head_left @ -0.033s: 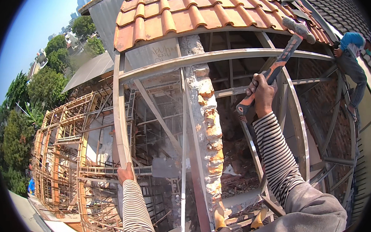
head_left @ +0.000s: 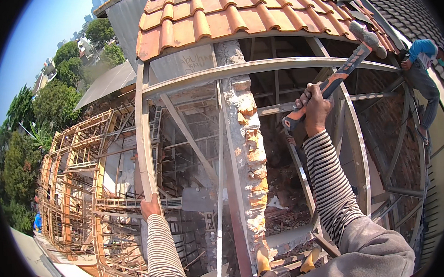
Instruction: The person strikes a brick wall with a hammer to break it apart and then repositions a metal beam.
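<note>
My right hand [head_left: 317, 111] is raised, its fingers wrapped round the black-and-orange handle of a hammer [head_left: 346, 69]. The dusty grey hammer head points up and to the right, close under the edge of the orange roof tiles [head_left: 211, 21]. My left hand [head_left: 150, 206] grips the near part of a light metal rafter [head_left: 143, 127] that runs away from me to the tiles. A metal crossbar [head_left: 278, 66] joins this rafter and spans the frame below the tile edge; the hammer passes in front of it. My yellow boots [head_left: 262, 261] show at the bottom.
A broken masonry wall [head_left: 253, 157] runs down the middle between metal trusses. At right, a person in a blue top [head_left: 421, 53] perches by the frame. Wooden scaffolding [head_left: 84, 191] and rebar stand far below on the left. A thin white bar [head_left: 221, 208] slants near my left forearm.
The hammer has tipped slightly right and down, its head shifting a little that way. My right hand has turned slightly with it; my left hand stays on the rafter.
</note>
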Demonstrator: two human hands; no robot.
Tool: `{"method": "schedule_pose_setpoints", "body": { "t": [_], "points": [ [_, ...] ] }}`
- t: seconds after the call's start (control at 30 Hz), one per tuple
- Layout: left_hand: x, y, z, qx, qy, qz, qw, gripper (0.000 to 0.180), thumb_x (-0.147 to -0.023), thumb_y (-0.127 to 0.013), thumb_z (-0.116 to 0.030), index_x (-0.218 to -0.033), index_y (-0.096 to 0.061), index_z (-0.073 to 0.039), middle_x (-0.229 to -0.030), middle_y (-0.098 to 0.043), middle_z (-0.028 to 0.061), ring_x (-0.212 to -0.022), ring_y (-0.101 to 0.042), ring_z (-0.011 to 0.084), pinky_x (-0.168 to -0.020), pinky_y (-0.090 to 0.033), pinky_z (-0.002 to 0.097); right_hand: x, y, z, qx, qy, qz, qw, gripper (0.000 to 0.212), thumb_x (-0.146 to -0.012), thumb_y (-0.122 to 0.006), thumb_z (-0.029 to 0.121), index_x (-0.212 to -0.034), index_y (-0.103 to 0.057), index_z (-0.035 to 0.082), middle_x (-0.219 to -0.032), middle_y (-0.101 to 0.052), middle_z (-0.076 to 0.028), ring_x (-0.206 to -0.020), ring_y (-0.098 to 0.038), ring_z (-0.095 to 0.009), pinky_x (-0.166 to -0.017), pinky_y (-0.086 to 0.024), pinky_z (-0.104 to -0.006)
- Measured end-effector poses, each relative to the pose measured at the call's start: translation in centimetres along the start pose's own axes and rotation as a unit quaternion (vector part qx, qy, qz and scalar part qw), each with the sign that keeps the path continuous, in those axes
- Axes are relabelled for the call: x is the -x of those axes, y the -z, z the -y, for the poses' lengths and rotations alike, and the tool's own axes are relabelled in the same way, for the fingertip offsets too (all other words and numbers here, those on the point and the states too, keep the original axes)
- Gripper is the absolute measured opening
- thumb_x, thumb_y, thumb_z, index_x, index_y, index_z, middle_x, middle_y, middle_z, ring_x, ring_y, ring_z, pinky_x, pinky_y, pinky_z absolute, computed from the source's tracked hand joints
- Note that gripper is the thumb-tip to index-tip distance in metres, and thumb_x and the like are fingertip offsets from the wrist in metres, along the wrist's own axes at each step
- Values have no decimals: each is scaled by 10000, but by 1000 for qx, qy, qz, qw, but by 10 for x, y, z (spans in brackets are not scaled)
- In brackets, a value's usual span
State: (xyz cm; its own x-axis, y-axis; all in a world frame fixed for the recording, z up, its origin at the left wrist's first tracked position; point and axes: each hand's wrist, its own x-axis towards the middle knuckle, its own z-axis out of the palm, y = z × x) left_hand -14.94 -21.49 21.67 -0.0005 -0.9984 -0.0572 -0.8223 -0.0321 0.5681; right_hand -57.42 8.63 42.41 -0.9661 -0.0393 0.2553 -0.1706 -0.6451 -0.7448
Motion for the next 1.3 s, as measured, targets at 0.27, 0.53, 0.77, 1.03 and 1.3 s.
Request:
{"method": "schedule_pose_setpoints", "body": {
  "t": [0.27, 0.53, 0.77, 1.03, 1.3],
  "points": [
    [-7, -7, -14, -22, 6, 16, 1000, 660, -737, -649, -479, -1098, -641, 74, -1078, -643, 293, -1019, -620, 427, -916, -467, 465, 56, 40, -148, 56, -505, 98, 856, 90, -886, -525, 67, -806, -489, 43, -623, -416, 2, -475, -396, -105, -424, -374, -281],
    [-7, -8, 3, -8, -6, -8, 1000, 608, -739, -642, -461, -1000, -674, 88, -961, -671, 290, -932, -649, 422, -847, -480, 457, 37, 14, -4, 128, -169, 83, 974, 118, -837, -568, 46, -830, -454, 73, -646, -445, -3, -464, -426, -88, -396, -395, -281],
    [-11, -13, 8, 8, -10, 6, 1000, 617, -744, -643, -465, -1032, -664, 81, -1011, -665, 286, -957, -644, 430, -861, -481, 476, 1, -12, -30, -28, 18, -17, 999, 73, -863, -540, 30, -807, -498, 51, -603, -465, -1, -451, -459, -109, -439, -415, -285],
    [-1, -7, -11, -49, -4, -24, 999, 602, -746, -664, -483, -1007, -683, 59, -1011, -667, 278, -972, -644, 417, -868, -488, 480, 49, 30, -105, 164, -461, 164, 857, 66, -855, -552, 67, -837, -496, 37, -635, -449, -5, -497, -422, -89, -430, -387, -264],
    [-1, -3, -7, -28, 2, -16, 999, 571, -758, -659, -461, -1010, -687, 50, -1010, -670, 272, -962, -651, 402, -864, -492, 465, 37, -6, -6, 148, -163, 94, 971, 94, -852, -543, 33, -824, -460, 67, -655, -471, -16, -456, -445, -95, -388, -402, -280]
  ]
}}
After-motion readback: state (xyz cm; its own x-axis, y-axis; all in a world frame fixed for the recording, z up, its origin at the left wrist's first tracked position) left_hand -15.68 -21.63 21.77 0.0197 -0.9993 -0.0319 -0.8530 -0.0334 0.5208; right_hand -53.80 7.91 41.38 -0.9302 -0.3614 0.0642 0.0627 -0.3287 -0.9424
